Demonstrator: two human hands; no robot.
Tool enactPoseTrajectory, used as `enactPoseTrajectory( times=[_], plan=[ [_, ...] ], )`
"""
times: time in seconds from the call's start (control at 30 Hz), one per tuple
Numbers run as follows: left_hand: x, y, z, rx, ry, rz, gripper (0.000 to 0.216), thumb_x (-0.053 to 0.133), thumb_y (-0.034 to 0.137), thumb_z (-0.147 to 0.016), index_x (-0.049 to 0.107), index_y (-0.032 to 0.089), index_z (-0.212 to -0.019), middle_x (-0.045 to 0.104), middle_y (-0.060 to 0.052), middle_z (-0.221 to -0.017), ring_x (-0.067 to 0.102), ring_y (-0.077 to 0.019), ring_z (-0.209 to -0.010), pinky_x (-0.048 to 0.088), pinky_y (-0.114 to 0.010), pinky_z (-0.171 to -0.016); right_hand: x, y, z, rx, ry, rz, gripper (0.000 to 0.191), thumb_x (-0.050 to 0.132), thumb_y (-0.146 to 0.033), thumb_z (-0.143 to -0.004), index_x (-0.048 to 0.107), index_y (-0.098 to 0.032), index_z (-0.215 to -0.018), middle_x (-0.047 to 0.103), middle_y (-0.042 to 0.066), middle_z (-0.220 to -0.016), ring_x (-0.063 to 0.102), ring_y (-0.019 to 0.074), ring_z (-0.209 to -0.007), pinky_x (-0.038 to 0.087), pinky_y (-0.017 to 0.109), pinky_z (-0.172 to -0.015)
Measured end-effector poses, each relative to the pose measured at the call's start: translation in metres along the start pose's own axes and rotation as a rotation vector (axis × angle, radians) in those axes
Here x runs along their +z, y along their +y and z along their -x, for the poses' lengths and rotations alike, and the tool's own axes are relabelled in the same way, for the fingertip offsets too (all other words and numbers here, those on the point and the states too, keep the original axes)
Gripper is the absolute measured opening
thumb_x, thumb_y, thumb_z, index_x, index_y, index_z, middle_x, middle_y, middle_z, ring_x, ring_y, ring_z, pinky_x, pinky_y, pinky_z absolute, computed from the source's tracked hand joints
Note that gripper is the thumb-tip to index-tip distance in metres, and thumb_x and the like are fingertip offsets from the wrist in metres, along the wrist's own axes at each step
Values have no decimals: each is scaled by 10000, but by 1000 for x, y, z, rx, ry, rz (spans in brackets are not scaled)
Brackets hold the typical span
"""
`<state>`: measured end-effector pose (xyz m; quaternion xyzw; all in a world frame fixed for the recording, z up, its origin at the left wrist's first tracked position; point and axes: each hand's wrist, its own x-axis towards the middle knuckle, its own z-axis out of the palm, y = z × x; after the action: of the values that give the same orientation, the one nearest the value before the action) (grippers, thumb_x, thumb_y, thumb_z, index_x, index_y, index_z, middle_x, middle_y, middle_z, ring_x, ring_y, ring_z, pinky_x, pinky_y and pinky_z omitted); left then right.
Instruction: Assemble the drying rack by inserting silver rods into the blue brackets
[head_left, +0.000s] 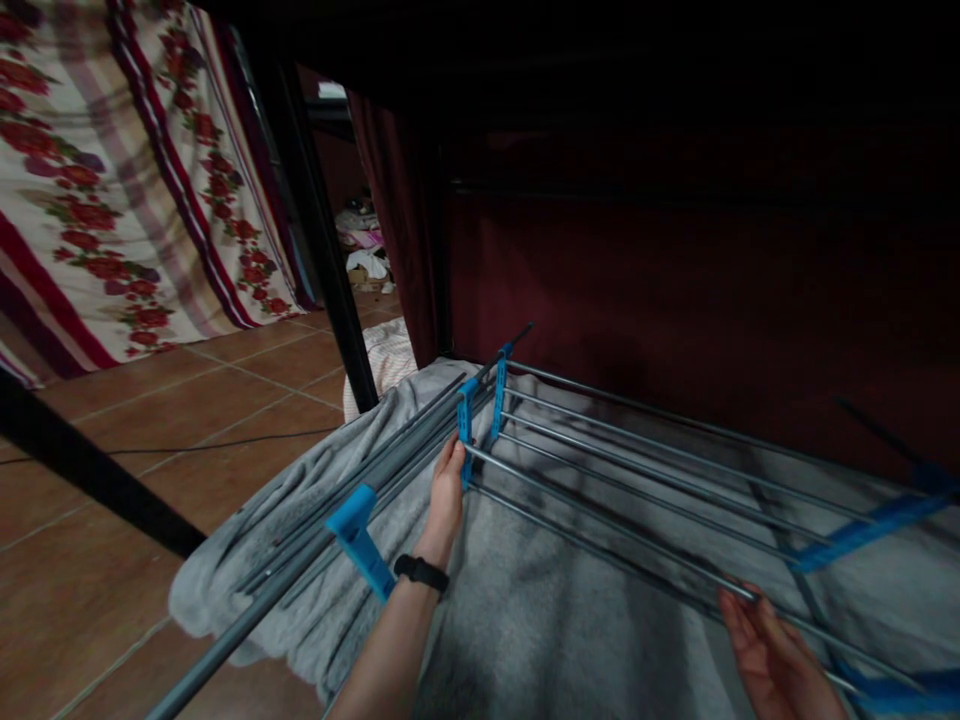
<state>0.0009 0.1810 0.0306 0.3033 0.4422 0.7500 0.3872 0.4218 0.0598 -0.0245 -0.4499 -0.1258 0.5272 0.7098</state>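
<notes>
On my left, loose grey tubes lie along the left edge of the blanket, with a blue elbow piece on a longer tube that runs out past the near left corner; that tube's near end is cut off by the bottom of my view. Then comes my left hand, fingers pressed together around the lower part of a blue upright, where a thick rod meets it, though I can't make out where the fingertips end behind it. From there the rack stretches rightward across the blanket, its back rods near the far edge by the dark wall. I judge it light, the rods stiff and a little slippery, the blue plastic likelier to crack if twisted, so I'd hold it by the uprights or close to the joints. My right hand pinches the right end of the thick rod between thumb and fingertips; my wrist is cut off below. Furthest right, the blue bars blur into shadow, and I can't tell which rods seat in them
</notes>
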Motion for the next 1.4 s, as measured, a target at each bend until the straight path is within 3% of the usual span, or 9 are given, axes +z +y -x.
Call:
enactPoseTrajectory(
  times=[0.2,0.33,0.6,0.77,0.9,1.2,1.4],
  plan=[
    [0,-4,-3,-133,-27,229,332,778,380,-759,727,196,-1031,732,-77,-1137,567,-264,-1261,347,-421,-1150,1,-1,-1,31,31,-19,232,898,-303,-673,763,-244,-852,760,-30,-963,718,135,-925,589,242,-919],
    [-3,0,-6,-189,-51,263,355,827,381,-692,722,194,-975,738,-71,-1069,608,-249,-1187,395,-411,-1101,1,-1,0,16,16,10,234,898,-324,-671,763,-255,-849,761,-39,-955,717,128,-922,586,232,-917],
    [0,10,-3,-141,-154,200,362,807,473,-698,708,205,-920,728,-74,-914,664,-278,-1030,496,-412,-927,1,-5,3,29,64,-3,257,913,-313,-641,762,-264,-843,762,-36,-944,722,140,-905,604,231,-875],
    [-2,8,-4,-156,-147,222,338,824,404,-678,696,214,-926,700,-41,-888,653,-216,-900,482,-355,-874,1,-4,4,23,64,10,248,905,-325,-660,763,-267,-855,760,-37,-947,716,133,-922,593,235,-904],
    [-1,5,-6,-70,-138,105,325,844,305,-640,688,213,-910,663,-4,-859,602,-151,-819,443,-285,-849,-1,-1,3,-23,54,52,257,914,-338,-641,763,-259,-833,757,-33,-935,715,140,-929,593,238,-903],
    [2,7,-5,-53,-94,25,301,800,337,-665,716,197,-918,702,-55,-916,633,-204,-907,453,-329,-880,4,-1,5,-30,61,53,243,914,-336,-636,747,-243,-787,749,-29,-926,719,145,-907,604,250,-886],
    [5,7,-3,-127,-28,28,315,796,307,-634,713,177,-909,706,-50,-892,643,-192,-841,460,-324,-838,6,-1,3,-9,102,19,257,927,-311,-606,747,-232,-772,745,-23,-898,722,143,-851,612,251,-860]
  ],
)
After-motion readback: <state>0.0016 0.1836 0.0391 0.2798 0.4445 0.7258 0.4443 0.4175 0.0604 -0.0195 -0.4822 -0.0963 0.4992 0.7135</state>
